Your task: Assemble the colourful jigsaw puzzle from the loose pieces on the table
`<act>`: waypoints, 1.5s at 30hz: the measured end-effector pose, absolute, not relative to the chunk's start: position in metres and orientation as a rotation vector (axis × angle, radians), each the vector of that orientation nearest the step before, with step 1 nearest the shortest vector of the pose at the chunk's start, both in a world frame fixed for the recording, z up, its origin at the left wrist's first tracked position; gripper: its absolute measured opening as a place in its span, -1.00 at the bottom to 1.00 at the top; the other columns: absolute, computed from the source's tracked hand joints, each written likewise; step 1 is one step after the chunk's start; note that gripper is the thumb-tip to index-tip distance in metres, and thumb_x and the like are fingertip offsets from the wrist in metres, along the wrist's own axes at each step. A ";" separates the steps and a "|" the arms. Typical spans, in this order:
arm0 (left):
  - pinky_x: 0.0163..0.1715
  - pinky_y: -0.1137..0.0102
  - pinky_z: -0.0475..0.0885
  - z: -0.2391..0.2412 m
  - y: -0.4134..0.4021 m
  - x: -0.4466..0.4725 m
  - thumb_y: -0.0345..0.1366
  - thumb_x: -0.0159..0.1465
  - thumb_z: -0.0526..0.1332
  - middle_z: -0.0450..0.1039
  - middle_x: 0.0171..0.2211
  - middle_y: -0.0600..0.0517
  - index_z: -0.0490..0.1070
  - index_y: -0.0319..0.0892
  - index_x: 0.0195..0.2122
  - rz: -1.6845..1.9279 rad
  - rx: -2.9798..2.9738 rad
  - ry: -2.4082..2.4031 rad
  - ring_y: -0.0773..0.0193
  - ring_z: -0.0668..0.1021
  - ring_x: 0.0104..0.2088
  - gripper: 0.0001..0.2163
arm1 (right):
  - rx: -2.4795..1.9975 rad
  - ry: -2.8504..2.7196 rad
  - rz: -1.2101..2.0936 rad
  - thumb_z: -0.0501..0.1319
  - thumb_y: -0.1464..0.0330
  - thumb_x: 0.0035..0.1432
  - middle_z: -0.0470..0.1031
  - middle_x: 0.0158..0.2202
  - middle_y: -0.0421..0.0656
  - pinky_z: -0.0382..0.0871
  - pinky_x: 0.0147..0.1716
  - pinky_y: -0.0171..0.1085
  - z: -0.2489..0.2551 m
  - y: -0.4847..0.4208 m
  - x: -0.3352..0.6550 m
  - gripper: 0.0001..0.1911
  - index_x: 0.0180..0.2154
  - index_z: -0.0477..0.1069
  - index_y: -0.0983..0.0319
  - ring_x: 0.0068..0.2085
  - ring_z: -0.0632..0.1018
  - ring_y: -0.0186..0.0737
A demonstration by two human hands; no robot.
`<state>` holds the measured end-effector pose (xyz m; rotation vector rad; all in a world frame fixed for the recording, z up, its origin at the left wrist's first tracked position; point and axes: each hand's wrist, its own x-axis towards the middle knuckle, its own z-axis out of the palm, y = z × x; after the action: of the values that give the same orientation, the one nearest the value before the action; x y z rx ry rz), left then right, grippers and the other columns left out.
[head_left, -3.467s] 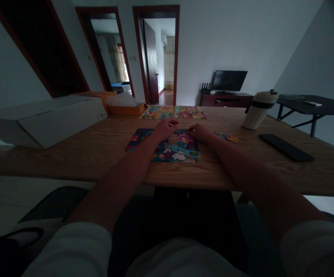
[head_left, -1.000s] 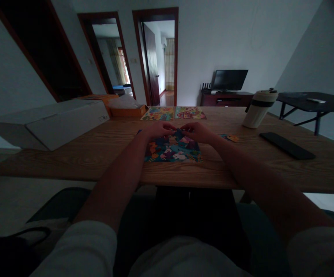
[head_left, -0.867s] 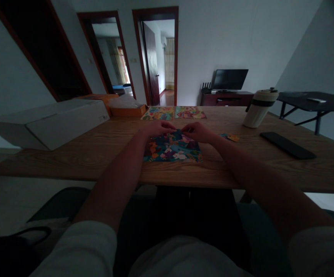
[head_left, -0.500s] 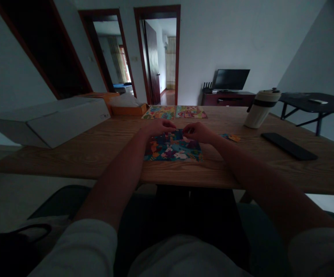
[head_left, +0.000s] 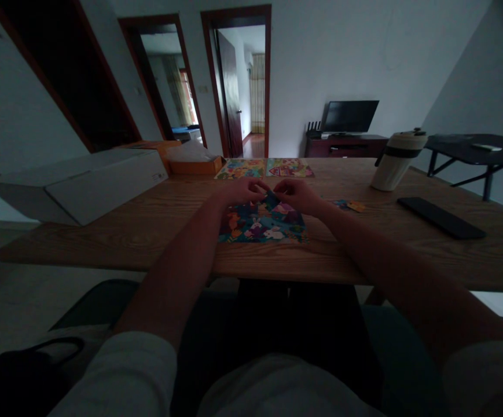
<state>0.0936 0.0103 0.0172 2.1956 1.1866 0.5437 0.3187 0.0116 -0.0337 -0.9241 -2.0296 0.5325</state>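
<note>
A colourful jigsaw puzzle (head_left: 262, 226) lies on the wooden table (head_left: 147, 226) in front of me. My left hand (head_left: 241, 191) and my right hand (head_left: 297, 196) rest at its far edge, close together, fingers curled as in a pinch. What they pinch is too small and dark to name. A couple of loose puzzle pieces (head_left: 351, 205) lie just right of my right hand.
Two more finished puzzles (head_left: 263, 168) lie at the far edge. A white box (head_left: 86, 182) and an orange tissue box (head_left: 190, 162) sit at left. A tumbler (head_left: 396, 160) and a dark phone (head_left: 441, 218) are at right.
My left hand has shifted right along the puzzle's far edge and both hands have drawn closer together. The left part of the puzzle is now behind my left forearm.
</note>
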 end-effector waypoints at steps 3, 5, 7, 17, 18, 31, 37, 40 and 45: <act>-0.36 0.42 0.40 0.041 0.001 0.087 -0.33 0.13 0.30 0.59 -0.37 0.00 0.57 -0.14 -0.08 0.549 2.332 1.246 0.26 0.58 -0.38 -0.70 | -0.951 -2.025 0.562 0.26 0.27 0.20 0.59 -0.25 -0.06 0.47 -0.30 -0.25 -0.031 0.009 0.318 -0.78 -0.17 0.48 0.26 -0.29 0.56 -0.22; -0.34 0.42 0.39 0.060 -0.011 0.076 -0.32 0.13 0.30 0.57 -0.38 0.02 0.57 -0.14 -0.05 0.538 2.389 1.290 0.26 0.57 -0.38 -0.67 | -1.005 -2.055 0.540 0.26 0.28 0.20 0.59 -0.25 -0.05 0.46 -0.32 -0.27 -0.029 0.008 0.321 -0.78 -0.15 0.49 0.27 -0.30 0.56 -0.22; -0.34 0.40 0.39 0.076 -0.027 0.058 -0.27 0.13 0.32 0.55 -0.40 0.03 0.54 -0.15 0.02 0.519 2.415 1.317 0.24 0.56 -0.39 -0.61 | -1.082 -2.108 0.475 0.25 0.33 0.21 0.59 -0.26 -0.05 0.43 -0.34 -0.27 -0.029 0.009 0.327 -0.78 -0.13 0.50 0.28 -0.32 0.55 -0.22; -0.21 0.32 0.47 0.011 -0.100 -0.053 -0.05 0.21 0.22 0.60 -0.20 -0.02 0.49 -0.10 0.05 0.888 2.131 1.818 0.13 0.60 -0.23 -0.57 | -1.331 -2.312 0.238 0.25 0.31 0.20 0.61 -0.19 -0.03 0.39 -0.28 -0.23 -0.039 0.023 0.352 -0.70 -0.03 0.53 0.23 -0.31 0.57 -0.15; -0.20 0.31 0.47 0.000 -0.108 -0.055 -0.04 0.23 0.20 0.60 -0.20 -0.02 0.49 -0.10 0.05 0.915 2.064 1.914 0.12 0.61 -0.23 -0.58 | -1.329 -2.316 0.239 0.25 0.30 0.20 0.61 -0.20 -0.04 0.39 -0.29 -0.24 -0.040 0.024 0.353 -0.70 -0.03 0.53 0.22 -0.31 0.58 -0.15; -0.17 0.29 0.53 -0.035 -0.141 -0.034 -0.10 0.23 0.22 0.62 -0.23 0.00 0.54 -0.09 -0.08 1.106 1.890 2.106 0.12 0.63 -0.26 -0.70 | -1.339 -2.364 0.296 0.26 0.30 0.19 0.62 -0.20 -0.04 0.40 -0.30 -0.26 -0.040 0.027 0.359 -0.75 -0.10 0.55 0.22 -0.29 0.58 -0.15; -0.24 0.33 0.53 -0.032 -0.143 -0.035 -0.13 0.24 0.19 0.62 -0.22 0.00 0.54 -0.08 -0.03 1.074 1.951 2.041 0.15 0.63 -0.28 -0.67 | -1.347 -2.383 0.273 0.23 0.28 0.23 0.62 -0.20 -0.04 0.39 -0.32 -0.27 -0.040 0.027 0.361 -0.73 -0.09 0.54 0.25 -0.29 0.58 -0.14; -0.25 0.33 0.53 -0.026 -0.145 -0.031 -0.13 0.27 0.16 0.62 -0.21 -0.01 0.57 -0.07 -0.07 1.063 2.014 1.994 0.15 0.62 -0.29 -0.69 | -1.332 -2.380 0.248 0.23 0.29 0.23 0.62 -0.20 -0.05 0.40 -0.29 -0.26 -0.041 0.030 0.363 -0.74 -0.09 0.55 0.24 -0.29 0.58 -0.15; -0.26 0.33 0.51 -0.002 -0.130 -0.005 -0.14 0.29 0.18 0.61 -0.15 -0.01 0.56 -0.09 -0.06 1.029 2.148 1.805 0.19 0.60 -0.32 -0.72 | -1.361 -2.320 0.285 0.23 0.38 0.22 0.62 -0.16 -0.02 0.43 -0.26 -0.25 -0.041 0.033 0.362 -0.75 -0.07 0.55 0.26 -0.28 0.58 -0.17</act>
<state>-0.0049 -0.1305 -0.0021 2.1484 1.8054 1.0287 0.3620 0.0333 -0.0406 -1.3613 -2.3201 0.2852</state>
